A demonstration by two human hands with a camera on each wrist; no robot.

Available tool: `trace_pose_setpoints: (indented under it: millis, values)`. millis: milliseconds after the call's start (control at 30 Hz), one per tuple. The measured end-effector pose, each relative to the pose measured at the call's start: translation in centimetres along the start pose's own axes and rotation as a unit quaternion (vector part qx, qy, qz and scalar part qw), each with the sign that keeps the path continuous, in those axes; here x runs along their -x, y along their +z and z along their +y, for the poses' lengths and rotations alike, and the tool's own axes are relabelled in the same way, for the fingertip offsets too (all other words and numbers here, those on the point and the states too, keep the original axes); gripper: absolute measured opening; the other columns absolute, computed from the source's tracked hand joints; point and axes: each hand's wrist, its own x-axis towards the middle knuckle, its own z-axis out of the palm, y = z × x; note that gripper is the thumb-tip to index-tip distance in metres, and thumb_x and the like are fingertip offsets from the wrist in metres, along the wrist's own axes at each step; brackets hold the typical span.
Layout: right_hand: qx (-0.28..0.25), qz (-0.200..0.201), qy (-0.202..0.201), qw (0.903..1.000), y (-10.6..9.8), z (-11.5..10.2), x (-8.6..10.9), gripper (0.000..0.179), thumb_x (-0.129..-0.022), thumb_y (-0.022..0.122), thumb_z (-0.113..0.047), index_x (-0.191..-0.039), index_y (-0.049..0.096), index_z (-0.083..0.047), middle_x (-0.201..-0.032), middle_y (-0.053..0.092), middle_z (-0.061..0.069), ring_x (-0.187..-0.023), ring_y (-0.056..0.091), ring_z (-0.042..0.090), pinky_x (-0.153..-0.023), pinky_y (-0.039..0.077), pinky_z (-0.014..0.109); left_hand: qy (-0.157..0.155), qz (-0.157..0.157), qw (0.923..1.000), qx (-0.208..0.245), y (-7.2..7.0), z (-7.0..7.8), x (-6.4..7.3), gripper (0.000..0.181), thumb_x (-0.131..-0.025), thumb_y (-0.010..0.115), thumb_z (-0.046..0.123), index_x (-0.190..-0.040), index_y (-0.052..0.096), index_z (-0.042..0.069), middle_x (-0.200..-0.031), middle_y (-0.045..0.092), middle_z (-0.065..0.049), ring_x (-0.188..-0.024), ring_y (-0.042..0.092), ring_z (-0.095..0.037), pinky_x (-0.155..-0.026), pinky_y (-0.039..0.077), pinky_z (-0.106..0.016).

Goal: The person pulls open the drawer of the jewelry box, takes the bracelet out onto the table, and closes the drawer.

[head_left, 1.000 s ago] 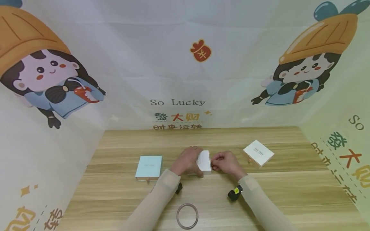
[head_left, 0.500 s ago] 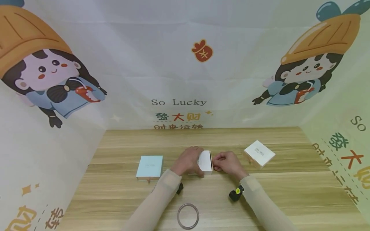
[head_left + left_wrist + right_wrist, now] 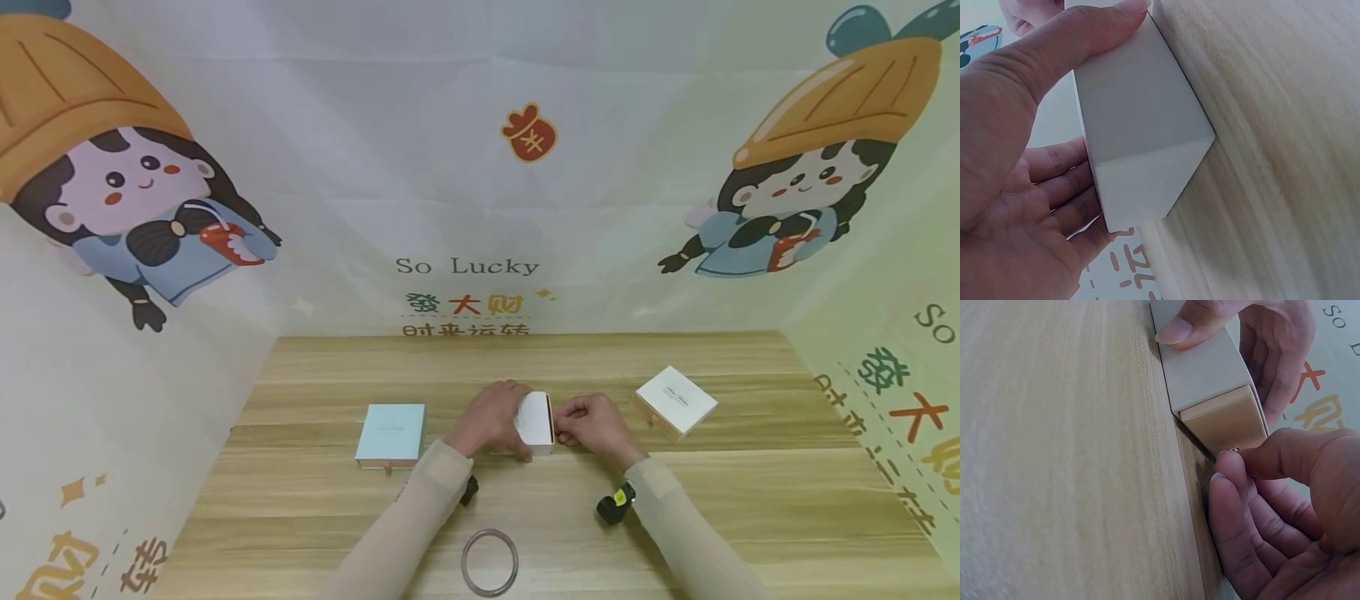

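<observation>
In the head view a white drawer-style box [image 3: 535, 423] lies on the table, held by my left hand [image 3: 489, 418]. The left wrist view shows my thumb [image 3: 1094, 31] over one side of this box and my fingers behind the opposite side. At the box's right end is my right hand [image 3: 594, 427]. Its thumb and index finger pinch a tiny pull tab [image 3: 1236, 449], mostly hidden by the fingertips. The tab sits at the tan end of the drawer [image 3: 1229, 417], which stands slightly out of the white sleeve in the right wrist view.
A pale blue box [image 3: 390, 432] lies to the left, a small tab at its front. Another white box [image 3: 677, 398] sits turned at an angle on the right. A round bangle [image 3: 464, 562] lies near the front. Printed cloth walls [image 3: 600, 250] enclose the wooden table [image 3: 360, 367].
The tan edge of the drawer shows slightly more at the box's right end. Both hands keep the same grip, and the head view has shifted a little.
</observation>
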Motion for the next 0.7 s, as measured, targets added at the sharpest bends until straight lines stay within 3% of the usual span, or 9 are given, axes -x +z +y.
trace_pose_setpoints:
  millis: [500,700]
  values:
    - [0.003,0.004,0.002,1.0,-0.4,0.34,0.09,0.009,-0.095,0.066,0.0,-0.096,0.07,0.008,-0.078,0.074,0.01,-0.063,0.067,0.009,-0.061,0.06,0.025,0.0,0.002,1.0,0.007,0.07,-0.07,0.07,0.094,-0.058,0.1,0.029,-0.139,0.057,0.009,-0.132,0.065,-0.007,-0.117,0.058,-0.023,-0.103,0.049,-0.038]
    - [0.01,0.011,-0.008,0.9999,-0.55,0.5,0.1,0.009,-0.094,0.066,0.001,-0.094,0.071,0.008,-0.076,0.074,0.008,-0.062,0.066,0.009,-0.06,0.06,0.025,0.004,0.007,0.9998,0.018,0.0,-0.02,0.25,0.095,-0.06,0.099,0.027,-0.142,0.055,0.007,-0.139,0.063,-0.009,-0.124,0.057,-0.025,-0.108,0.047,-0.039]
